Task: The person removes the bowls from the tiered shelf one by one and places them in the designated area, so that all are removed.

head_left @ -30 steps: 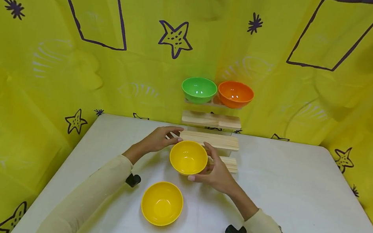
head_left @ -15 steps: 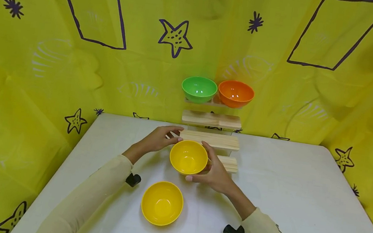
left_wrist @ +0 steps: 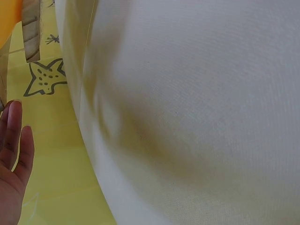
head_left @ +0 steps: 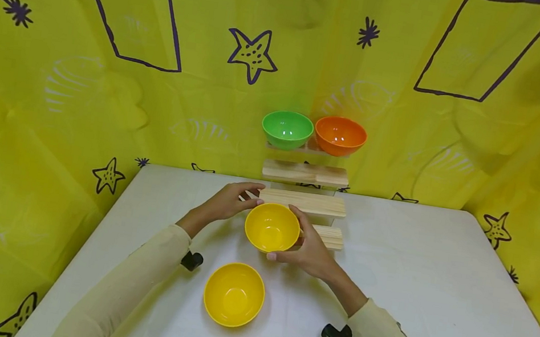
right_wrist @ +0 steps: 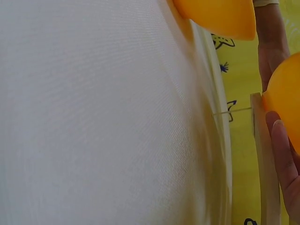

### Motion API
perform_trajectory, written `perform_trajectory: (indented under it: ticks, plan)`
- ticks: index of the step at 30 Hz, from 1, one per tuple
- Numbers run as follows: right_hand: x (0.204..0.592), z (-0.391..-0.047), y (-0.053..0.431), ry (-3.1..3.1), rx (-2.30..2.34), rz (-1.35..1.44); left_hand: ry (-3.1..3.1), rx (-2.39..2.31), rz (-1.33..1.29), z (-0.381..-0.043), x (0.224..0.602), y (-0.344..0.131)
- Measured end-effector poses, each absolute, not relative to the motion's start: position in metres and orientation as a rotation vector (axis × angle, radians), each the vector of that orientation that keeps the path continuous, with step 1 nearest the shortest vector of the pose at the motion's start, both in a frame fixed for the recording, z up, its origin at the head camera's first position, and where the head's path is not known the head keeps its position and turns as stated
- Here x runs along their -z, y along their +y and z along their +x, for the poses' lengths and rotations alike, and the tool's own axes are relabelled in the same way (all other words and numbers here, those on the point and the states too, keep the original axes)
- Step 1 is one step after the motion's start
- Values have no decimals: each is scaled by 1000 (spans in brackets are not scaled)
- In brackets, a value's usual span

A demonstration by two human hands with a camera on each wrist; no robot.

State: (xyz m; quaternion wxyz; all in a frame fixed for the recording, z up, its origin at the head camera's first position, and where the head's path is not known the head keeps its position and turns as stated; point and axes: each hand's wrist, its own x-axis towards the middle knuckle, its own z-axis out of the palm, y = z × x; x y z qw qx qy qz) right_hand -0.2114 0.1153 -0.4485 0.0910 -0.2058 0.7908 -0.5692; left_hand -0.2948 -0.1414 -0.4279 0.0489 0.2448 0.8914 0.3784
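Observation:
A yellow bowl (head_left: 272, 228) sits at the left part of the lowest step of a wooden stepped rack (head_left: 302, 202). My right hand (head_left: 312, 253) holds it from the right, thumb at the front and forefinger at the far rim. The right wrist view shows its fingers (right_wrist: 283, 152) along the bowl's side. My left hand (head_left: 226, 200) is at the rack's left end, fingertips by the second step and thumb close to the bowl's rim. Its visible fingers are fairly straight in the left wrist view. A second yellow bowl (head_left: 234, 295) stands on the table nearer me.
On the rack's top step stand a green bowl (head_left: 287, 130) and an orange bowl (head_left: 340, 136) side by side. The step below them (head_left: 305, 172) is bare wood. A white-covered table (head_left: 420, 282) lies under everything, with a yellow patterned curtain (head_left: 196, 100) around it.
My right hand shifts slightly left around the bowl, its thumb and forefinger creeping along the rim. The bowl and my left hand stay where they were.

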Motion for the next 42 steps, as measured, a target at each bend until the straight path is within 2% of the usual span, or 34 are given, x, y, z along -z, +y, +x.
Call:
perform_trajectory:
  ticks: [21,42]
  plan:
    - [448,-206,114,2337,1668,-622,2698,-1146,724,-291,431,-144]
    - [443,-191,146,2159,1766,-744,2691,-1171,757,-294,428,-142]
